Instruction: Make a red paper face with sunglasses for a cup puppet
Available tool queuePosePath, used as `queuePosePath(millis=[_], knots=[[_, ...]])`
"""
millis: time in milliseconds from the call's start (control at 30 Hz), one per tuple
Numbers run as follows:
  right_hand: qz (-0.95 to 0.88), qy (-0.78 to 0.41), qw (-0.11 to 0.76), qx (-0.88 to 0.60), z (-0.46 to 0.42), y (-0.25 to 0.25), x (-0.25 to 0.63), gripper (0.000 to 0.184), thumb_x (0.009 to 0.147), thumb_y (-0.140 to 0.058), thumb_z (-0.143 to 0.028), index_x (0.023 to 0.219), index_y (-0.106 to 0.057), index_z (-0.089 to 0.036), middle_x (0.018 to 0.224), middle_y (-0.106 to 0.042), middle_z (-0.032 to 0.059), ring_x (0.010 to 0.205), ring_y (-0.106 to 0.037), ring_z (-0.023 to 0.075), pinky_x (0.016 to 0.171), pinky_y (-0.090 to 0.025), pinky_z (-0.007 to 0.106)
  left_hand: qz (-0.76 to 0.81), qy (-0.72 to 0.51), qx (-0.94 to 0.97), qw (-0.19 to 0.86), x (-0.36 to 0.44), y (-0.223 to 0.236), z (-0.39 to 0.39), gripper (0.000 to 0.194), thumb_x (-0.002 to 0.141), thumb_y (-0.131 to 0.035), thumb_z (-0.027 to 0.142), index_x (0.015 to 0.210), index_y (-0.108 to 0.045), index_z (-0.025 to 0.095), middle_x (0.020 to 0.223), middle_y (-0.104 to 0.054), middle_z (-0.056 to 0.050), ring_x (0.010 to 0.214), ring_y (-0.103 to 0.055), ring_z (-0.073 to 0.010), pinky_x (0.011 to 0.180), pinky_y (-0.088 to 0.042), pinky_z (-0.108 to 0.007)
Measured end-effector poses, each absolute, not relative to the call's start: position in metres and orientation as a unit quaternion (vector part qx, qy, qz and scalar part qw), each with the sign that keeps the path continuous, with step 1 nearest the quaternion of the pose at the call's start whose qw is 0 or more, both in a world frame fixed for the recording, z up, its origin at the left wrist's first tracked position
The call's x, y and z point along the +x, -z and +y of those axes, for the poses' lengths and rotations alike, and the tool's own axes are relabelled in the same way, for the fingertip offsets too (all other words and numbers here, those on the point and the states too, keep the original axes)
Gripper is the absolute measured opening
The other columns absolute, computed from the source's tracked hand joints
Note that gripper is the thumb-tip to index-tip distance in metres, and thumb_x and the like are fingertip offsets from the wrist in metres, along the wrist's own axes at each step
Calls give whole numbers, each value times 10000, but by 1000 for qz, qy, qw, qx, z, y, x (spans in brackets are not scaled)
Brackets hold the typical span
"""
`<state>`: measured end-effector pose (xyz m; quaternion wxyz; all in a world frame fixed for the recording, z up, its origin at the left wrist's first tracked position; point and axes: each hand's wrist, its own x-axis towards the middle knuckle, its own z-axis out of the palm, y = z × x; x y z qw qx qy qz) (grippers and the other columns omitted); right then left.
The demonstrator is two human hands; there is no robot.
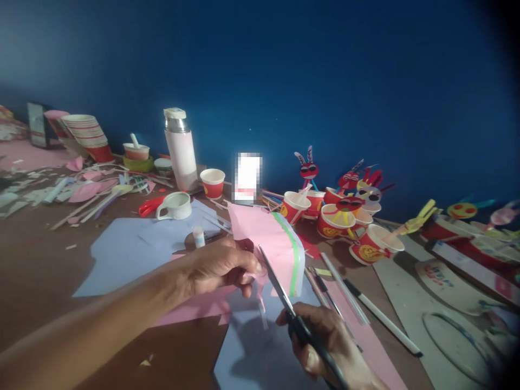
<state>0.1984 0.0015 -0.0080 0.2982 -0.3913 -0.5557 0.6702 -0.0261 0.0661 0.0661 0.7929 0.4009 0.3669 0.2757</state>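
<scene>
"Hands, and the work being held?"

"Left hand (223, 265): a small pink paper piece (260, 277) is being pinched between thumb and fingers, above the blue sheet (233, 349) on the table (174, 352); a thin strip is hanging below. Right hand (329, 336): black-handled scissors (280, 286) are being gripped in curled fingers, the tip being aimed forward, near the left fingertips. Whether paper is being touched by the blades cannot be told."

"Handling note?"

"By judgement, a cleaner edge is being favoured wherever the piece is being turned into steady blades. The pinch should be light, paper so small being easily creased, and the left fingertips should be kept clear of the tip."

"Containers?"

"Stack of paper cups (87, 132), far left: tilting, nested. Small cup (136, 153): a white stick is being held upright. Flask (181, 154): being closed by its cap, contents hidden. Mug (179, 207) and single red cup (213, 187): contents not being shown clearly. Red cup, right of the pink sheet (260, 222): a pale cone-like piece is leaning inside. Front right cup (368, 250): a stick with a yellow forked end is being propped over the rim."
</scene>
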Motion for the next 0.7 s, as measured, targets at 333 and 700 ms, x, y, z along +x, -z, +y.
queuePosePath(millis=[333,700], knots=[[-559,-662,274,-418,0,4,201,566,590,-752,-557,938,-654,-121,537,-492,-34,420,-390,59,395,-318,181,357,-255,407,801,-29,-69,68,138,626,-620,92,501,-580,136,459,-489,31,447,-411,-74,462,-473,-225],[-543,-678,267,-418,-1,-1,200,617,553,-748,-614,899,-656,-112,496,-466,-47,404,-364,53,386,-294,185,369,-233,412,800,-30,-70,68,151,590,-614,111,452,-560,138,439,-453,30,434,-406,-78,467,-472,-237]])
